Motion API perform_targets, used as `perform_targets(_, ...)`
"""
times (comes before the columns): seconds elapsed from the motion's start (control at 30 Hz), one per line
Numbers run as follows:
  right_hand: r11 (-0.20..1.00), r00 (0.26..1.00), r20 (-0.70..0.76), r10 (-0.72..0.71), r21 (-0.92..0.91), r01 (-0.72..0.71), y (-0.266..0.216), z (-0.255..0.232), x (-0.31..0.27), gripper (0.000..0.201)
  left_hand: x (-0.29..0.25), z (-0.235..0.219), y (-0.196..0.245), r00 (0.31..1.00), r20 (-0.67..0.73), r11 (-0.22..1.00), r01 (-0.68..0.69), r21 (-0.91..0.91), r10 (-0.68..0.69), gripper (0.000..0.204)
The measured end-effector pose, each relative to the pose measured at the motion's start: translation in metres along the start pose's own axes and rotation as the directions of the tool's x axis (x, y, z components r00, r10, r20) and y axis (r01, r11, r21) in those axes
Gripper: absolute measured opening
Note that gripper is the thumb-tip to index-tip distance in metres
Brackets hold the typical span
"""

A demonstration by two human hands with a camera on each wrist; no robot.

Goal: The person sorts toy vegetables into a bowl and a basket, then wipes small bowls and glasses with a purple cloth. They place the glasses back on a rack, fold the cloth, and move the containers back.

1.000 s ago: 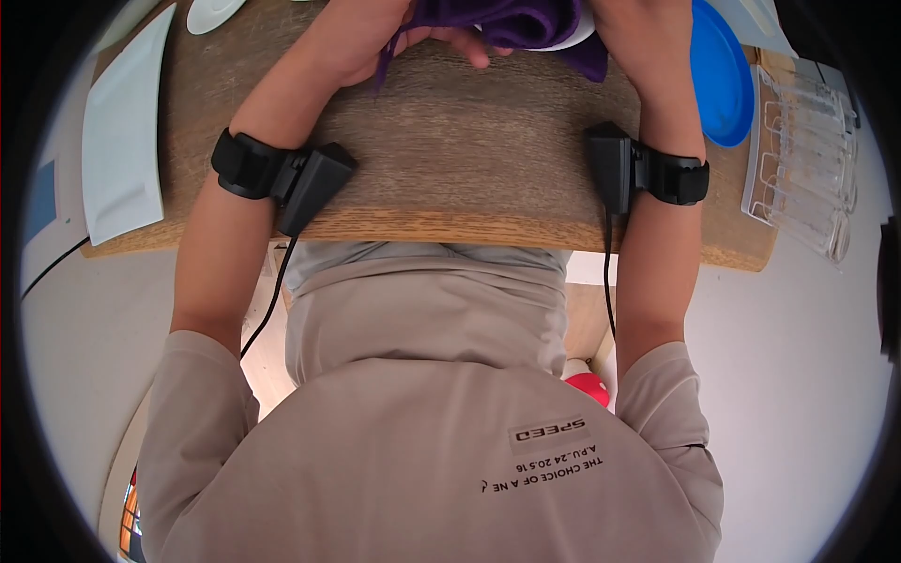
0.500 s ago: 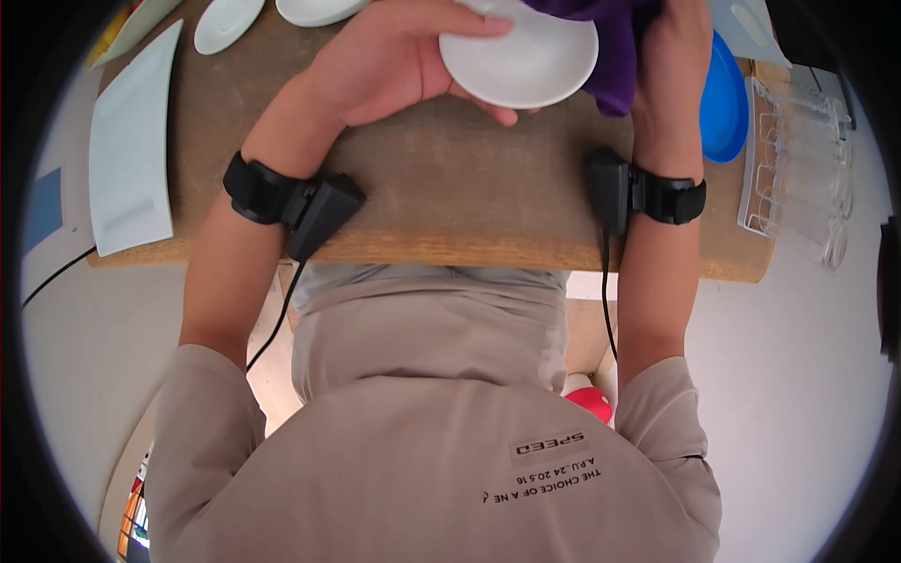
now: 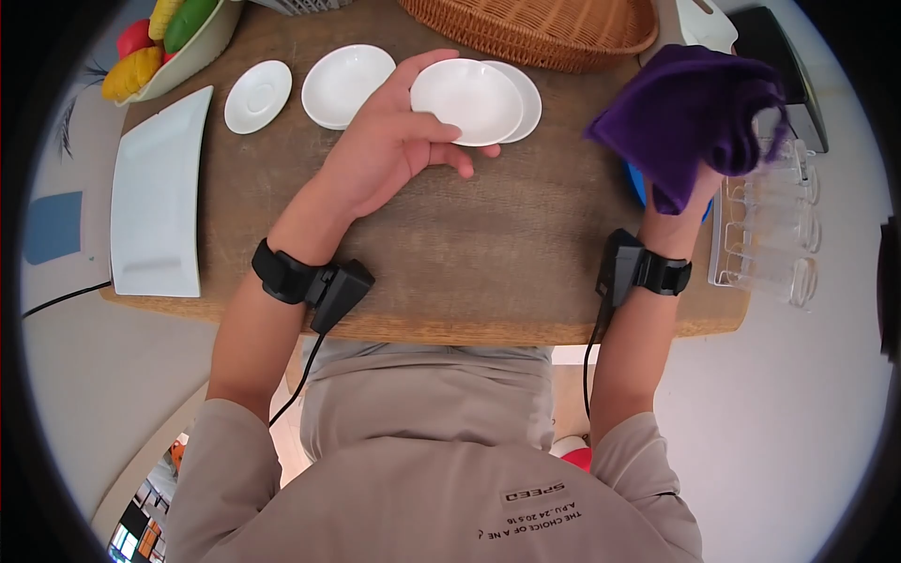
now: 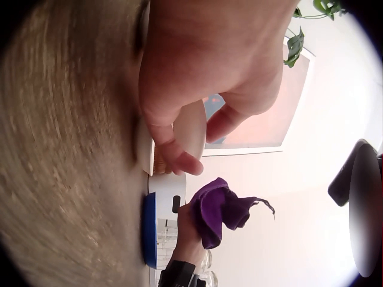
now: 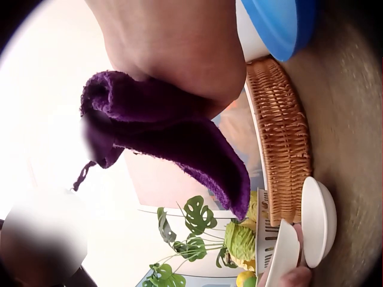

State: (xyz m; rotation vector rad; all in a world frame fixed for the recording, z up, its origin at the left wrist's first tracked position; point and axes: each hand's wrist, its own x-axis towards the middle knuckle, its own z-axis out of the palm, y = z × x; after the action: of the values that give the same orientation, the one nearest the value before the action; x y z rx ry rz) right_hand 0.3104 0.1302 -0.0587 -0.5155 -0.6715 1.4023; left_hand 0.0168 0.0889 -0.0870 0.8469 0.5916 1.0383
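My left hand pinches a small white dish by its edge, thumb on top and fingers beneath. A second white dish rests on the table just behind it, partly hidden by the held one. In the right wrist view the held dish is tilted beside the lower dish. Off to the right, my right hand grips a bunched purple cloth above a blue plate. The cloth covers most of that hand's fingers and hangs over it in loose folds.
Left of the left hand are a white dish, a saucer and a long white plate. A wicker basket stands at the back. Clear glasses in a rack line the right edge. Toy produce fills a bowl.
Earlier both hands were together with the purple cloth around the white dish. The cloth has come off it; my right hand has carried it right, while my left hand keeps the dish.
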Motion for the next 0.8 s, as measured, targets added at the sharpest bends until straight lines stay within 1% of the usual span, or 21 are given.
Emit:
perform_targets(0.1,0.999,0.999,0.007,0.044,-0.005,-0.043,0.006,0.006,0.005,0.042,0.003,0.007,-0.008,0.998,-0.02,0.994,-0.058,0.089,0.06,0.074)
perform_targets(0.2,0.997,0.997,0.003,0.079,-0.028,-0.079,0.014,0.012,0.006,0.042,0.004,0.01,-0.009,0.999,-0.02,0.991,-0.047,0.127,0.05,0.077)
perform_targets(0.23,0.995,0.996,0.0,0.09,-0.035,-0.09,0.017,0.013,0.007,0.043,0.004,0.01,-0.007,0.999,-0.036,0.994,-0.008,0.106,0.012,0.077)
perform_targets(0.33,0.993,0.995,-0.008,0.103,-0.05,-0.103,0.02,0.013,0.006,0.044,0.008,0.009,-0.008,1.0,0.006,0.994,0.016,0.109,-0.017,0.079)
perform_targets(0.37,0.993,0.994,-0.014,0.105,-0.059,-0.105,0.02,0.014,0.006,0.044,0.008,0.01,-0.007,1.0,-0.003,0.993,0.026,0.111,-0.025,0.079)
perform_targets(0.43,0.991,0.994,-0.037,0.101,-0.081,-0.104,0.019,0.018,0.005,0.045,0.008,0.013,-0.007,0.999,-0.025,0.99,0.039,0.134,-0.036,0.078)
perform_targets(0.53,0.974,0.984,-0.147,0.101,-0.187,-0.128,0.019,0.027,0.001,0.049,0.008,0.015,-0.008,0.996,-0.037,0.985,0.081,0.151,-0.076,0.079)
perform_targets(0.63,0.963,0.984,-0.124,0.127,-0.222,-0.152,0.019,0.023,0.003,0.054,0.009,0.019,-0.005,0.995,-0.058,0.982,0.09,0.168,-0.081,0.081)
perform_targets(0.73,0.962,0.987,-0.122,0.104,-0.24,-0.131,0.02,0.025,0.004,0.054,0.012,0.016,-0.006,0.995,-0.078,0.981,0.079,0.177,-0.066,0.084)
perform_targets(0.8,0.967,0.985,-0.11,0.13,-0.206,-0.151,0.019,0.02,0.005,0.054,0.012,0.016,-0.007,0.993,-0.111,0.979,0.072,0.192,-0.051,0.083)
